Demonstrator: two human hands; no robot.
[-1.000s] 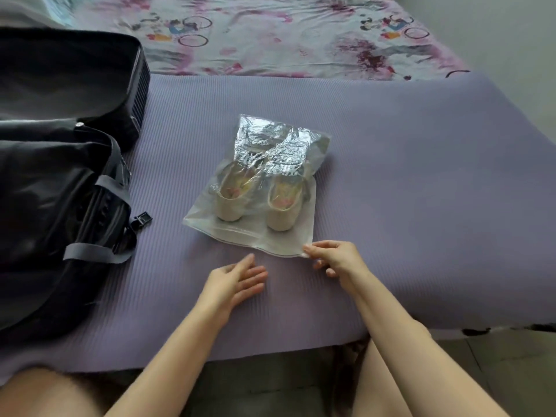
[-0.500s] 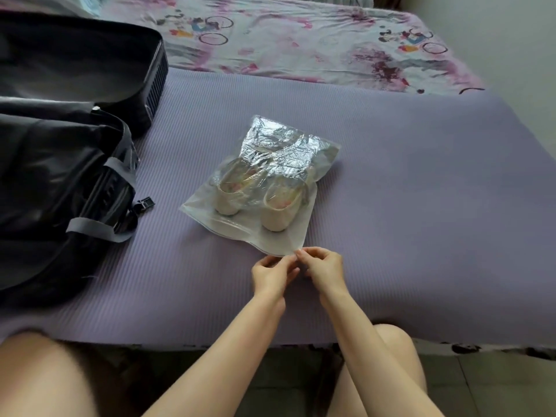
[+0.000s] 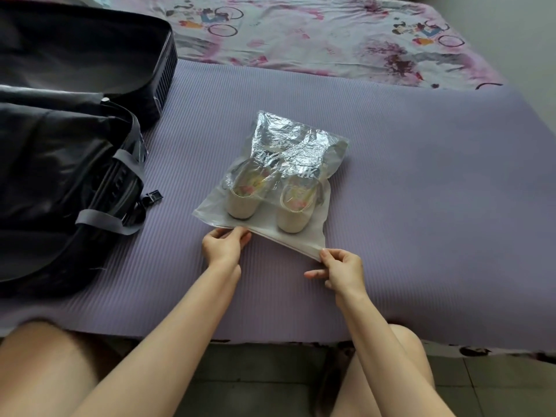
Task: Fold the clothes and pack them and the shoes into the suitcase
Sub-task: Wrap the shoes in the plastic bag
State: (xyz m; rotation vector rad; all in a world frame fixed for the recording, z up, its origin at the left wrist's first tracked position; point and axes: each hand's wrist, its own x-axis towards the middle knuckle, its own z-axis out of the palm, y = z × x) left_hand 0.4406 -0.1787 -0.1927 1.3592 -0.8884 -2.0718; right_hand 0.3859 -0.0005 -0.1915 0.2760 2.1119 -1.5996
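Plastic bag [image 3: 281, 176] with shoes [image 3: 293, 213] on purple mat [image 3: 421, 206], beside suitcase [image 3: 60, 176]. Left hand [image 3: 224, 243] now apart from right hand [image 3: 341, 270], at seal's left end; both pinch near edge. Bag likely sealed, packable.

the left hand [image 3: 224, 246], half a second ago beside the right hand [image 3: 343, 270] at the plastic bag's [image 3: 267, 224] lower-right corner, now pinches its near edge further left.

2 cream shoes [image 3: 242, 204] side by side in clear plastic bag [image 3: 288, 139], mid-bed, heels toward near edge; black suitcase [image 3: 60, 152] open at left edge.
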